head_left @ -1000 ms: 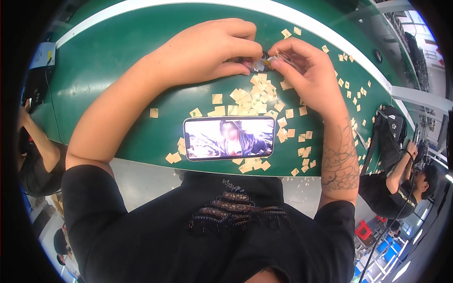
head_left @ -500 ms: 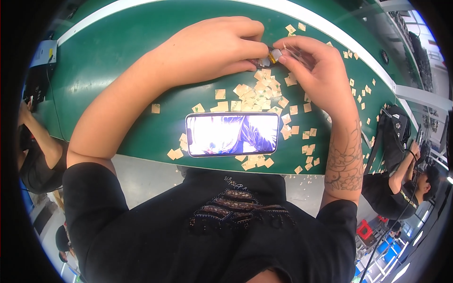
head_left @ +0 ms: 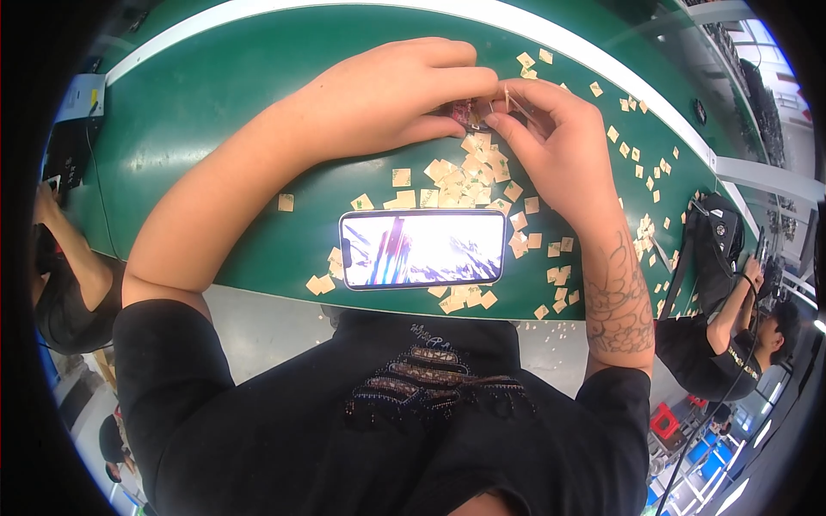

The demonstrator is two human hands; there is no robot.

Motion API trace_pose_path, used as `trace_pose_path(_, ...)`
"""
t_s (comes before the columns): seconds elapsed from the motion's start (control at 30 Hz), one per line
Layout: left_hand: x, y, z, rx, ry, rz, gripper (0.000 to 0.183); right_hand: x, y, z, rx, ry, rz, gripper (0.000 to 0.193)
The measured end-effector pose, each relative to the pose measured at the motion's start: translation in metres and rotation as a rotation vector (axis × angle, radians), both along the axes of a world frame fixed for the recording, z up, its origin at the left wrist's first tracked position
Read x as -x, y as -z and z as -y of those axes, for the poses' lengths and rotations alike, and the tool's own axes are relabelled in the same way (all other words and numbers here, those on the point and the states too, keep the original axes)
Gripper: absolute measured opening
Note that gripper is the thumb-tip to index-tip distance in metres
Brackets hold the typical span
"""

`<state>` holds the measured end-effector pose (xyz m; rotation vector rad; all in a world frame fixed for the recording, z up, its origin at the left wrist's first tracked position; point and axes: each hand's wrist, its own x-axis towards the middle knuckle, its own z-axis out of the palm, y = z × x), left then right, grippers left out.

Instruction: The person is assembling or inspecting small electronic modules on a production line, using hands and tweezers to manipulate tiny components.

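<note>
Reddish part [head_left: 462, 113], upper centre, is staying pinched in the left hand [head_left: 404, 96]; the right hand [head_left: 557, 133], contents unclear, is edging closer, joining in

Left hand [head_left: 387, 93] holding small device [head_left: 463, 113], right hand [head_left: 564, 142] alongside, lit phone [head_left: 423, 249]

A phone [head_left: 422, 248] with a lit screen lies sideways on the green worktop [head_left: 232, 77]. A black bag [head_left: 714, 245] sits at the right end, near a co-worker [head_left: 721, 357] in black. A pale box [head_left: 83, 103] stands at left.
</note>
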<state>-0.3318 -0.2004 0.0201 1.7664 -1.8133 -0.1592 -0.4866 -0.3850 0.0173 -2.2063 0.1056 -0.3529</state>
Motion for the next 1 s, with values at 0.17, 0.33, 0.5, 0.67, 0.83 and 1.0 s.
trace_pose_path(0.17,0.003,0.000,0.000,0.026,-0.030,-0.040,0.039,0.000,0.008,0.002,-0.145,0.029,-0.070,0.024)
trace_pose_path(0.33,0.003,0.000,0.002,0.028,-0.019,-0.058,0.040,0.001,0.004,0.002,-0.182,0.038,-0.063,0.025)
trace_pose_path(0.5,0.003,-0.002,0.002,0.019,-0.021,-0.075,0.043,0.003,-0.006,-0.005,-0.069,0.065,-0.204,0.024)
trace_pose_path(0.67,0.010,0.001,0.003,0.003,-0.055,-0.152,0.045,-0.001,-0.019,-0.014,0.128,0.077,-0.128,0.016)
trace_pose_path(0.83,0.012,-0.002,0.003,-0.014,-0.064,-0.224,0.046,-0.007,-0.020,-0.017,0.268,0.081,-0.130,0.012)
trace_pose_path(1.0,0.013,0.000,0.002,0.004,-0.080,-0.138,0.041,-0.004,-0.002,-0.005,0.140,0.106,0.048,0.013)
